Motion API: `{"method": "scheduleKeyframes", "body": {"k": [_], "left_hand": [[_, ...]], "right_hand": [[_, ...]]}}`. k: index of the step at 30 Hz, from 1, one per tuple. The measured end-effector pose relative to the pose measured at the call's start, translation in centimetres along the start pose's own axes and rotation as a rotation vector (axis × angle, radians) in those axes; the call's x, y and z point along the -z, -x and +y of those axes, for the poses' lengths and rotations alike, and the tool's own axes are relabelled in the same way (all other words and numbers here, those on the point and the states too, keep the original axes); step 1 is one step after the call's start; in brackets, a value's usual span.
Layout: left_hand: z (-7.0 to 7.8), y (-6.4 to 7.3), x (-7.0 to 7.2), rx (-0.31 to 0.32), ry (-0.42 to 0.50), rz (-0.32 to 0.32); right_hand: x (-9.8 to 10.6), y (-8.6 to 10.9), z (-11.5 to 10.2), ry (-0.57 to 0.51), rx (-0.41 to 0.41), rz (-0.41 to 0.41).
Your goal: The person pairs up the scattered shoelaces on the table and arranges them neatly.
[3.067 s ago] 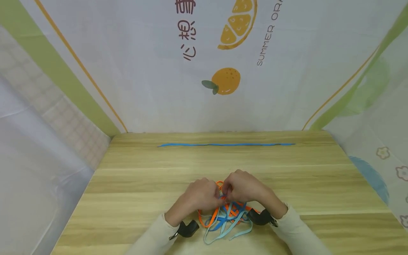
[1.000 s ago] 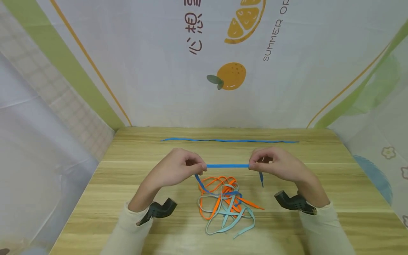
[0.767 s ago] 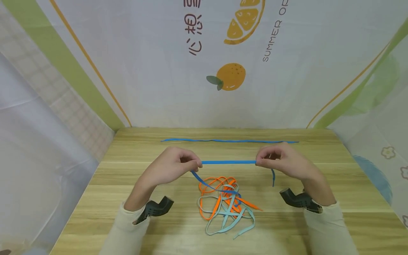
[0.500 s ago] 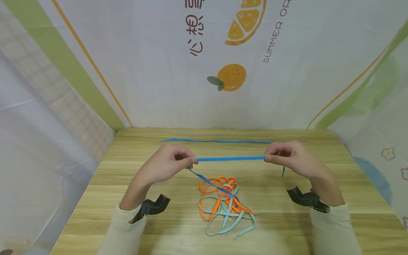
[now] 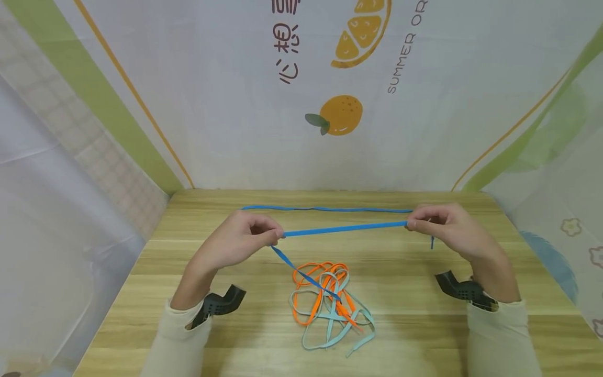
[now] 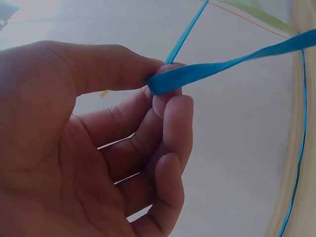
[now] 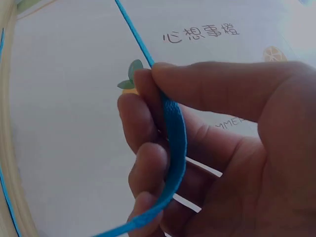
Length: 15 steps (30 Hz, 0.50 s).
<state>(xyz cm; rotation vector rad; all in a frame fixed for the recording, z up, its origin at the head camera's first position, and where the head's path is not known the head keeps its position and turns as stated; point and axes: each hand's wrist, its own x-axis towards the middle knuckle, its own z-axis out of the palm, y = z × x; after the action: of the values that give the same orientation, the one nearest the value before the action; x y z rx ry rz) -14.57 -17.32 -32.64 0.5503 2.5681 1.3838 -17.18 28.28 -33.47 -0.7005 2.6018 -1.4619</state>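
A flat blue shoelace [image 5: 346,229] is stretched between my two hands above the table. My left hand [image 5: 240,238] pinches it between thumb and forefinger; from there its tail slants down to a tangle of laces. My right hand [image 5: 454,228] pinches it near one end, and a short tipped tail hangs below the fingers. In the right wrist view the lace [image 7: 177,143] curves down past the curled fingers. The tangle holds an orange shoelace [image 5: 301,314] and a pale mint shoelace [image 5: 363,343], looped over each other.
Another blue shoelace [image 5: 301,208] lies straight along the back of the wooden table [image 5: 155,303], its right end hidden behind my right hand. A white cloth [image 5: 235,131] printed with oranges hangs behind the table. Black wrist mounts [image 5: 223,303] stick out at both cuffs.
Earlier both hands were together at the tangle. They have lifted the blue shoelace and spread apart, lengthening the stretch between them; its tail is sliding up out of the tangle, shifting the orange lace.
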Motion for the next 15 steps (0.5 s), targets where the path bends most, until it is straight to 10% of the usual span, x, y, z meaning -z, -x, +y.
{"method": "scheduleKeyframes", "body": {"k": [15], "left_hand": [[-0.3,0.4,0.7,-0.044,-0.043,-0.017]], "right_hand": [[2.1,0.9,1.4,0.0,-0.105,0.143]]}}
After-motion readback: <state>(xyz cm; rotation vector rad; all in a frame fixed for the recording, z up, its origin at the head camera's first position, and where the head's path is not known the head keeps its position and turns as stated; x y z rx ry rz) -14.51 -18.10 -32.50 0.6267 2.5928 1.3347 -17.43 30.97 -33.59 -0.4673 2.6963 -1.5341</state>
